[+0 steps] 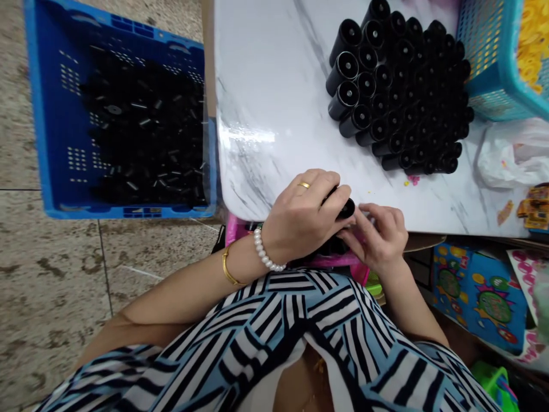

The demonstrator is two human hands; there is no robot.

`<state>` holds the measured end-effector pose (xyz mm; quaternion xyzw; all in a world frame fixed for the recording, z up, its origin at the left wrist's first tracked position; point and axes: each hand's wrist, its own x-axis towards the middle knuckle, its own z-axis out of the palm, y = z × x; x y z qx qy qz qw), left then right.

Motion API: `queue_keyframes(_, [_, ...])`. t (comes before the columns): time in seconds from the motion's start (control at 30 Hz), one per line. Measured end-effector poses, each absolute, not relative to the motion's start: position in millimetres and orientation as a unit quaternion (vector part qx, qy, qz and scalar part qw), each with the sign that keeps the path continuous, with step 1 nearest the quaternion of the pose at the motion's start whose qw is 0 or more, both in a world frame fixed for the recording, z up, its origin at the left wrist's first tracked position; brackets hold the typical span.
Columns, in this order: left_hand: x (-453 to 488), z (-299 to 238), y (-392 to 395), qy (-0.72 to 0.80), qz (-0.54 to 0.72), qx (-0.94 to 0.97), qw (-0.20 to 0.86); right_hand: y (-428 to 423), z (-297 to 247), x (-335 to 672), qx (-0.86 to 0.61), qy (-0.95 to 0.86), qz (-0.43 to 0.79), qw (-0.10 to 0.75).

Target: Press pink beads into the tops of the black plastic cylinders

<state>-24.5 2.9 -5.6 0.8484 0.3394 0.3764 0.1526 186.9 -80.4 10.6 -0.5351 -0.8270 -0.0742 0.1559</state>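
We see both hands together at the near edge of the white table (274, 97), busy with one black tube (346, 209). The left hand (304, 212) is closed around it, its open end showing past the fingers and turned toward the right hand (381, 234). The right hand's thumb and fingers are bent close to that end; we cannot tell whether they pinch the tube, a small part, or nothing.

We judge the step in hand to be close finger work on this single tube. As we read it, the next move calls for a steady left grip and a precise right fingertip at the open end.

On the table, well apart from the hands, we find a cluster of black tubes (398, 91) standing upright, open ends up. Beside them is a turquoise basket (484, 86) with yellow pieces (532, 46). To the left of the table we see a blue crate (38, 126) holding loose black parts (141, 131), too dark for us to make out singly.
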Motion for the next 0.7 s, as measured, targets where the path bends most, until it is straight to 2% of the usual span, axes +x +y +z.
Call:
queue_keyframes(0.13, [-25.4,-1.0,2.3,0.34,0.358,0.858,0.142,-88.0,0.5,186.9,-0.476,-0.844,-0.091,0.228])
queue_keyframes(0.27, [-27.6,2.0,3.0,0.326,0.353,0.86,0.172,-88.1,10.6,183.0,-0.539,-0.789,0.074,0.287])
queue_keyframes(0.4, [-28.4,1.6,4.7,0.325,0.347,0.861,0.178,-81.0,31.7,177.1,-0.638,-0.635,0.219,0.377])
queue_keyframes(0.5, [-28.1,0.8,4.8,0.33,0.358,0.855,0.178,-74.2,43.5,166.0,-0.662,-0.587,0.214,0.415])
queue_keyframes(0.7, [-28.1,0.2,2.4,0.336,0.372,0.842,0.197,-67.3,49.5,144.6,-0.665,-0.621,0.156,0.385])
